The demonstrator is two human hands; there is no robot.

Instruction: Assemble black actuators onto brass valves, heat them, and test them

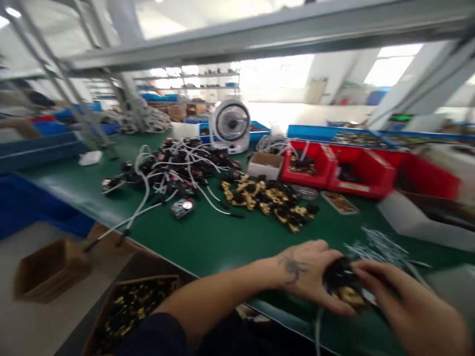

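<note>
My left hand (pixel 309 277) is closed around a black and brass-coloured part (pixel 347 291), thumb below and fingers above. A white cable (pixel 318 329) hangs down beneath it. From the other side, my right hand (pixel 411 301) pinches the same part between thumb and fingers; some blur hides exactly what its fingertips touch. Just beyond my hands lies a heap of thin silvery pins or screws (pixel 382 247). Farther back on the green table is a pile of black and brass parts (pixel 265 198).
Black units with white cables (pixel 178 165) form a large heap at centre left. Behind stand a white fan (pixel 232 123), a small cardboard box (pixel 264 165) and red bins (pixel 361 170). A carton of black and brass parts (pixel 137 301) sits below the table edge. A metal beam (pixel 237 42) crosses overhead.
</note>
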